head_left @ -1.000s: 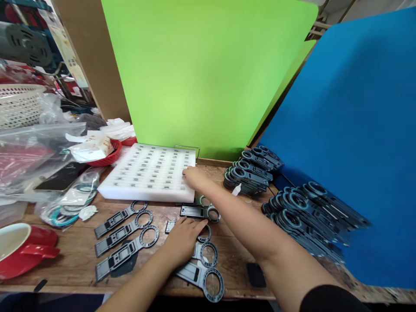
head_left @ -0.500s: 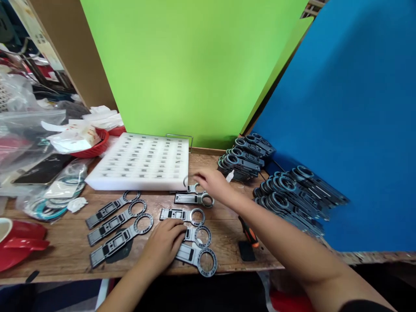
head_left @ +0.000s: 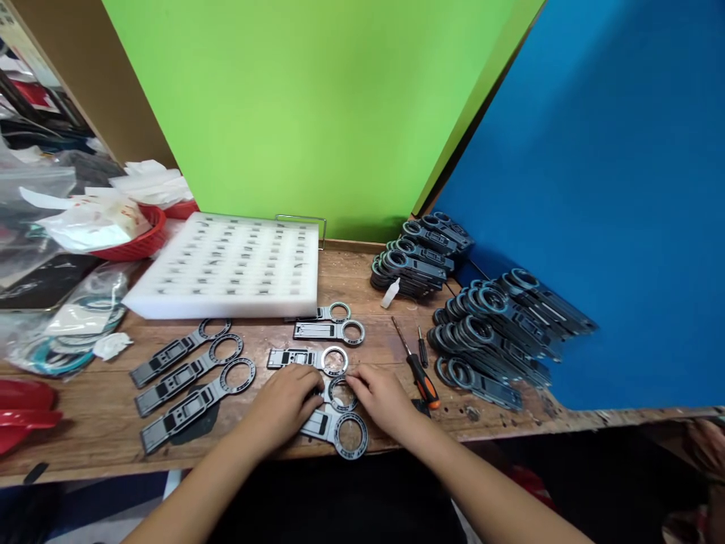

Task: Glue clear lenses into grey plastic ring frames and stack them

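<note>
Green panel [head_left: 317, 113] and blue panel [head_left: 623, 189] behind a wooden tabletop [head_left: 351, 273]

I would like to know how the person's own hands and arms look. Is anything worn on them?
The left hand and the right hand are without gloves, and no watch or bracelet shows at either wrist. Both forearms are uncovered as far as the picture reaches, with no sleeve in view. What looks like black clothing shows between them.
</note>
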Available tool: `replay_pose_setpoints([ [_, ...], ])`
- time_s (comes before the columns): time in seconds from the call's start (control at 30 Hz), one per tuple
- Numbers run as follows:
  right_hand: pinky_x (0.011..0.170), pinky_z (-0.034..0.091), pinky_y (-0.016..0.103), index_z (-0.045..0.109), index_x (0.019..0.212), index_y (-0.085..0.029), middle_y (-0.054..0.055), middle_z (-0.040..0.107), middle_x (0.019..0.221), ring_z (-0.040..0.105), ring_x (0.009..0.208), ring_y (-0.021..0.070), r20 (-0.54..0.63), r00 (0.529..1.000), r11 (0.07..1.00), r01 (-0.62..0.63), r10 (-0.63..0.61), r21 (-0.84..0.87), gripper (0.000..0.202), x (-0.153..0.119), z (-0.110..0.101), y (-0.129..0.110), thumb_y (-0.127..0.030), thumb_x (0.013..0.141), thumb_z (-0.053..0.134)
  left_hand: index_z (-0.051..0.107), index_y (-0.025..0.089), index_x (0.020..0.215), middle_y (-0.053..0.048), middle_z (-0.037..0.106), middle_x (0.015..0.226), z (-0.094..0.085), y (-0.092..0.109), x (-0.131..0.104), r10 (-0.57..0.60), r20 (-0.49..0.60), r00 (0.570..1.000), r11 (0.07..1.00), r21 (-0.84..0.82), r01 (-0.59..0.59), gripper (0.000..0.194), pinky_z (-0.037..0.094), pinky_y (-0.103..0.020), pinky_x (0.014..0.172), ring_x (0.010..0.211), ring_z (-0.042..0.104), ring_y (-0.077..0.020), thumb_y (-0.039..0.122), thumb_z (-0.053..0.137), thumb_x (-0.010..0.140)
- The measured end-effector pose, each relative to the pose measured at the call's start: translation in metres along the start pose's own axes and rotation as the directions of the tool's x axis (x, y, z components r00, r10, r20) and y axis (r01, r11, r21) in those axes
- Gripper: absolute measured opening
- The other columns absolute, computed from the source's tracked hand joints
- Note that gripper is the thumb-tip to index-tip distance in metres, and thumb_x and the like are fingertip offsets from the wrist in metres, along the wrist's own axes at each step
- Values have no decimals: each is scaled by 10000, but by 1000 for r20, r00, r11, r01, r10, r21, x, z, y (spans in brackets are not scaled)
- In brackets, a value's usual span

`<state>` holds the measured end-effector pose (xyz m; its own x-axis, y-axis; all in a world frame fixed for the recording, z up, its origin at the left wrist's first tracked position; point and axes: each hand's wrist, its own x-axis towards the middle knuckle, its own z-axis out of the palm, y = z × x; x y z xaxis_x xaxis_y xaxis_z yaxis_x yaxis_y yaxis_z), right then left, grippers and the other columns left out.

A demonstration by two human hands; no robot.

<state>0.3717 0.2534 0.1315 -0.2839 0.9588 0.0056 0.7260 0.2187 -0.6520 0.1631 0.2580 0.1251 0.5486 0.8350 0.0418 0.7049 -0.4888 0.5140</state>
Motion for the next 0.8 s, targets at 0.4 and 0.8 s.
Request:
replay_pose_setpoints([
  [0.4, 741, 480, 301, 669, 903, -185, 63, 603, 815, 572, 805, 205, -25, 997, 920, 54, -69, -389, 147, -16, 13, 7, -181, 891, 522, 652, 361, 1073, -33, 612, 1095, 0, 1, -2, 125, 32, 992, 975, 182, -129, 284, 444, -368, 806, 968, 554, -230, 201, 558, 858],
  [0.8, 970, 422, 457, 565, 1225, -190, 89, 589, 1263, 441, 1230, 265, 125, 912, 825, 407, -391, -391, 369, -52, -4, 26, -162, 871, 467, 634, 200, 1103, -49, 659, 1166, 2, -1, 7, 406, 129, 905, 871, 245, -426, 260, 404, -346, 968, 1109, 566, -213, 179, 543, 861],
])
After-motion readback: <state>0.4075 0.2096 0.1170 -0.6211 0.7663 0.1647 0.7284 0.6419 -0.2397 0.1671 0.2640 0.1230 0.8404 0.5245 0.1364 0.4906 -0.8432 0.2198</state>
